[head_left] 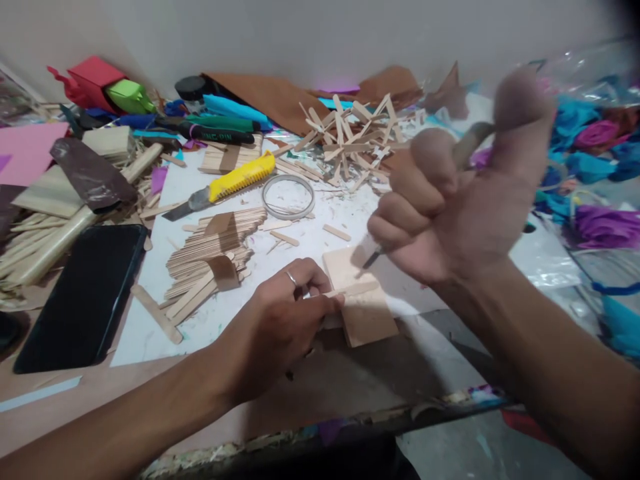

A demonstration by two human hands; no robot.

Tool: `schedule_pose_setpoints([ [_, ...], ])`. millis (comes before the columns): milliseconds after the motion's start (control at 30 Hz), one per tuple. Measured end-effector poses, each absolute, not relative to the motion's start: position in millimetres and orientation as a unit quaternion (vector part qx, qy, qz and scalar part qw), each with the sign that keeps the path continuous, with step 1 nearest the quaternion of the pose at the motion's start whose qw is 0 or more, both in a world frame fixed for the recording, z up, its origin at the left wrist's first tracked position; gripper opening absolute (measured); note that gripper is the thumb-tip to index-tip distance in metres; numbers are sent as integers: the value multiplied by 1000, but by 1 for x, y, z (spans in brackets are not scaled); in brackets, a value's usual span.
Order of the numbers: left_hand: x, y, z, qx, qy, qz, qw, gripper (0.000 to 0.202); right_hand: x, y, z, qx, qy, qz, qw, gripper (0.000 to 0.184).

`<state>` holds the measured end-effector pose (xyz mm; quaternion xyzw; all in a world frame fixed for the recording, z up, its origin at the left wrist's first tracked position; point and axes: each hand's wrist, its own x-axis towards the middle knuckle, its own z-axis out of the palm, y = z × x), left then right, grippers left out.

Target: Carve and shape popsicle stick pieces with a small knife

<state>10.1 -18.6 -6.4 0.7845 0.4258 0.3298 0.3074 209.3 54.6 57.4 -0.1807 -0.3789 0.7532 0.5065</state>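
My left hand [290, 313], with a ring on one finger, is closed on a flat wooden craft stick [361, 289]. It presses the stick across a small pale wooden board [373, 320] near the table's front edge. Raised above the board's right side, my right hand [450, 193] is curled into a fist with the thumb up, a little blurred. A slim tool [371, 260] runs through that fist. Its dark narrow tip sticks out below, pointing down at the board, and its other end shows near the thumb. The exact kind of tool cannot be made out.
A yellow box cutter [243, 177] lies beside a tape roll [289, 197] on white paper. Banded craft sticks [210, 250] and a black phone [83, 297] are to the left. Cut stick pieces [350, 137] pile up behind. Colored crepe paper [607, 223] crowds the right.
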Motion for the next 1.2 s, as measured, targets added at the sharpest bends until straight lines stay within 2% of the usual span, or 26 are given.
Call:
schedule_pose_setpoints([
  [200,3,-17,-10,833,370,339,234,16,205,44,59,-181,-452,735,471,65],
  [400,0,-18,-13,840,341,366,212,23,186,36,43,-159,-455,748,456,74],
  [533,0,-17,-13,842,337,362,214,25,185,38,39,-143,-458,754,449,67],
  [667,0,-17,-13,840,337,356,233,26,187,36,49,-210,-464,743,434,59],
  [933,0,-19,-12,832,337,355,260,20,177,26,51,-218,-475,707,476,64],
  [1200,4,-20,-11,828,343,361,258,18,177,22,58,-279,-493,676,471,64],
])
